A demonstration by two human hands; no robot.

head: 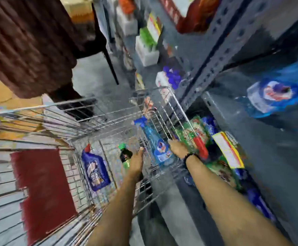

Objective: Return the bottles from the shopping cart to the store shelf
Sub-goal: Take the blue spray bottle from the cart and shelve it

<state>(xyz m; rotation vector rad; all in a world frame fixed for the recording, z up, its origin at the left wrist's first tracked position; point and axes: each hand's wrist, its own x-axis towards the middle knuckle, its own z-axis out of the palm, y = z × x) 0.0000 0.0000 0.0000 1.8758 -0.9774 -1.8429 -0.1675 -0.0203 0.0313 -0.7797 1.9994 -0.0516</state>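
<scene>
The frame is motion-blurred. Both my arms reach down into the wire shopping cart (pixel 84 119). My left hand (pixel 136 164) lies against the right side of a dark bottle with a green cap (pixel 125 154); its fingers are hidden. My right hand (pixel 177 149) touches the right edge of a light blue spray bottle (pixel 156 142) leaning on the cart's right wall. A dark blue bottle with a red cap (pixel 95 170) lies on the cart floor to the left. The grey store shelf (pixel 213 55) rises to the right, with a blue bottle (pixel 272 98) on one level.
A person in a brown ribbed garment (pixel 25 43) stands beyond the cart's far left. A red panel (pixel 43 189) covers the cart's near left side. Green packets (pixel 199 137) and a yellow tag (pixel 227 150) fill the low shelf beside my right wrist. White packs stand on the higher shelves.
</scene>
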